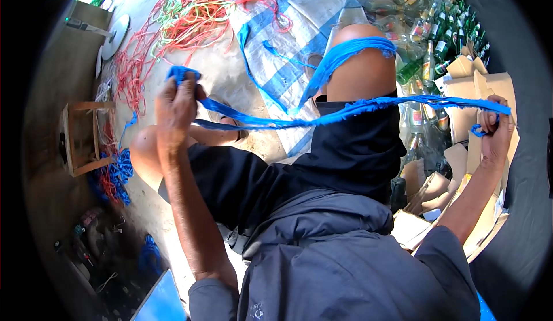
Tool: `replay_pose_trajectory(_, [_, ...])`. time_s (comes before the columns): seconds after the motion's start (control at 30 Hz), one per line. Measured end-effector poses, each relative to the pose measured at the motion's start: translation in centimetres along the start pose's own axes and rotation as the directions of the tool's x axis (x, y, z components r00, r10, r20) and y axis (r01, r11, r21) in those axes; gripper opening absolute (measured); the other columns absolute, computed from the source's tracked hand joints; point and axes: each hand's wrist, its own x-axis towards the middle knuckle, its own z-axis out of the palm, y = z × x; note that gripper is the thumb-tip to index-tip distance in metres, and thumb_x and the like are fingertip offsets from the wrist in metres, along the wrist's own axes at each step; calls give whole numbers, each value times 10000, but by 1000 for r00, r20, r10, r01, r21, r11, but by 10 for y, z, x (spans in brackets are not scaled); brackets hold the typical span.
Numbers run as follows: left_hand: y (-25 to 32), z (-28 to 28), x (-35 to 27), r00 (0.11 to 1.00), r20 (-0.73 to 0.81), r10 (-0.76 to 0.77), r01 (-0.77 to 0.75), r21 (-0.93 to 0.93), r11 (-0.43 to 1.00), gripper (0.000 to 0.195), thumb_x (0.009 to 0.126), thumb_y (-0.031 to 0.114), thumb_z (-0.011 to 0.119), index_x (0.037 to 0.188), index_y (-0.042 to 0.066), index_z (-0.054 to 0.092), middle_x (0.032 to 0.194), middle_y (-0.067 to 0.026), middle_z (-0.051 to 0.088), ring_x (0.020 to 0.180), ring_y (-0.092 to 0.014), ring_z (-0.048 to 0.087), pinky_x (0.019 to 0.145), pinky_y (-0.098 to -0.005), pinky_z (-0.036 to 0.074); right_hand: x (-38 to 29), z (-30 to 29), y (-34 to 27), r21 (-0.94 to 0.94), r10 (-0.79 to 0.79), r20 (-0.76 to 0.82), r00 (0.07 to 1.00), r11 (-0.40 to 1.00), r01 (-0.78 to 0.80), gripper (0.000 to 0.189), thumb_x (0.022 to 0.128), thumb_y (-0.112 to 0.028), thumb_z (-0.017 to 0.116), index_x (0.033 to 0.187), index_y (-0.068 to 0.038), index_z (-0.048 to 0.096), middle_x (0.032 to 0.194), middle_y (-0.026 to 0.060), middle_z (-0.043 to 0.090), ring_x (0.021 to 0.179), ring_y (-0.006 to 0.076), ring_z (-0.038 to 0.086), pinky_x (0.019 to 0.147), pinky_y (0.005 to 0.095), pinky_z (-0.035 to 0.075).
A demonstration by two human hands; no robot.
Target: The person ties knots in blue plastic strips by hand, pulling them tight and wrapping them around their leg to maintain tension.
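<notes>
A long blue fabric strip [328, 120] with frayed edges stretches across my lap between my two hands, sagging a little in the middle. My left hand [179, 100] grips a bunched part of it in front of my left knee. Far out to the right, my right hand [494, 126] holds the other end, and a small blue loop shows beneath its fingers. More blue strips [345, 57] drape over my right knee and trail down to the ground. I sit with both knees apart.
A blue-and-white woven plastic sheet [298, 14] lies on the ground ahead. Beyond the left knee spreads a tangle of red and green cords [203, 10]. Many glass bottles [427, 61] and torn cardboard boxes [479, 87] fill the right side. A wooden frame [88, 137] stands at left near a blue bundle [123, 165].
</notes>
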Motion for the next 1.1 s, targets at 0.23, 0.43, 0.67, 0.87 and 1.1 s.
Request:
replay_pose_trajectory(0.23, [-55, 36, -12, 952, 285, -111, -22, 425, 905, 353, 941, 236, 622, 749, -61, 637, 611, -163, 638, 562, -240, 674, 547, -392, 519, -5, 72, -55, -256, -281, 336, 899, 891, 374, 497, 973, -491, 605, 1037, 1, 631, 733, 2, 476, 583, 27, 359, 512, 208, 255])
replay_pose_trajectory(0.43, [-108, 42, -15, 827, 455, -330, -22, 612, 790, 226, 782, 186, 674, 775, -39, 674, 611, -159, 634, 579, -258, 686, 570, -385, 522, -43, 180, -72, -249, -461, 503, 731, 733, 633, 458, 867, -447, 736, 871, 6, 671, 715, 29, 534, 591, 84, 418, 517, 248, 260])
replay_pose_trajectory(0.67, [-61, 57, -30, 893, 436, 109, -262, 308, 915, 343, 917, 230, 714, 1152, -12, 651, 910, -124, 712, 762, -212, 671, 661, -348, 510, -46, 252, -59, -178, -289, 779, 556, 749, 639, 235, 738, -81, 810, 914, 12, 686, 698, 70, 588, 582, 155, 524, 518, 302, 370])
replay_pose_trajectory(0.87, [31, 83, -70, 817, 476, 327, -98, -444, 891, 348, 1038, 254, 558, 1146, -65, 646, 1065, -113, 706, 1014, -181, 666, 921, -311, 513, -46, 272, -5, -323, -188, 777, 601, 700, 637, 292, 779, -15, 688, 1065, -18, 629, 857, 176, 669, 797, 328, 669, 704, 398, 518])
replay_pose_trajectory(1.1, [24, 99, -89, 847, 475, 239, -5, -443, 896, 261, 931, 93, 703, 1164, -12, 652, 1046, -79, 717, 976, -122, 667, 905, -293, 525, -49, 274, 22, -402, -79, 779, 622, 698, 593, 369, 790, -75, 608, 1156, -37, 577, 945, 246, 673, 882, 448, 656, 768, 519, 514])
